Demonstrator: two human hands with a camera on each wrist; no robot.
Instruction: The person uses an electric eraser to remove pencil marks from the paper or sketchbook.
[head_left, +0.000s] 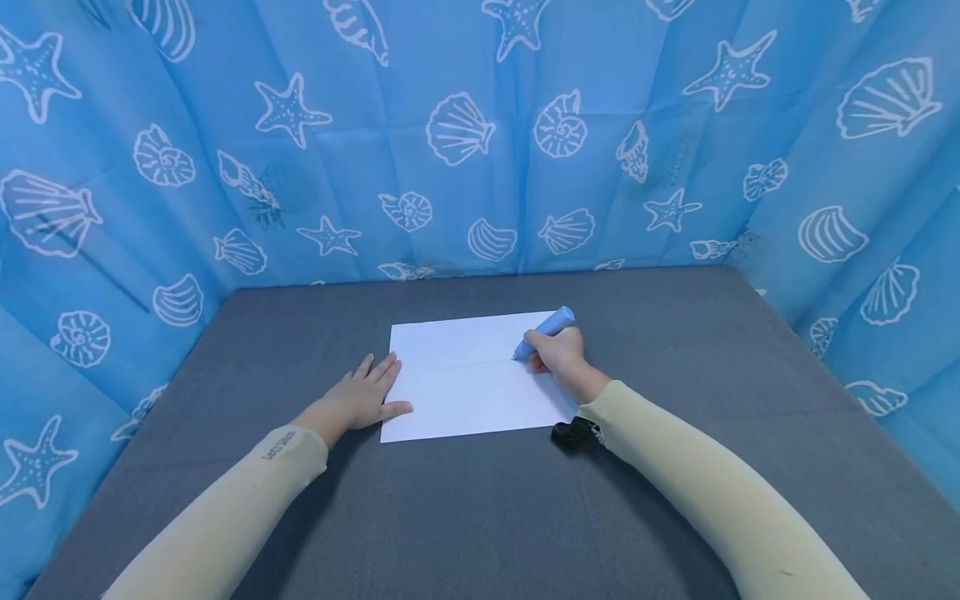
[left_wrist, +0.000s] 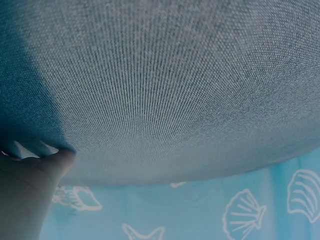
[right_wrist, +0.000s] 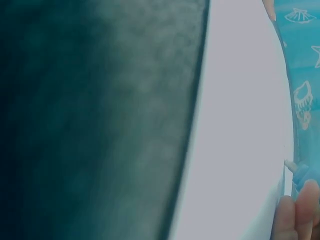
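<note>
I'd guess the pen's light and stiff, best gripped round the barrel like right hand does; paper flimsy, left hand spread on its edge.

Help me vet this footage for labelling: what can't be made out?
Head: white paper beneath the right hand, which hides it.
Head: any mark at the blue pen's tip, too small.
Head: dark object, partly covered by the right sleeve.
Left wrist: much of the left hand, cut off by the left edge.
</note>
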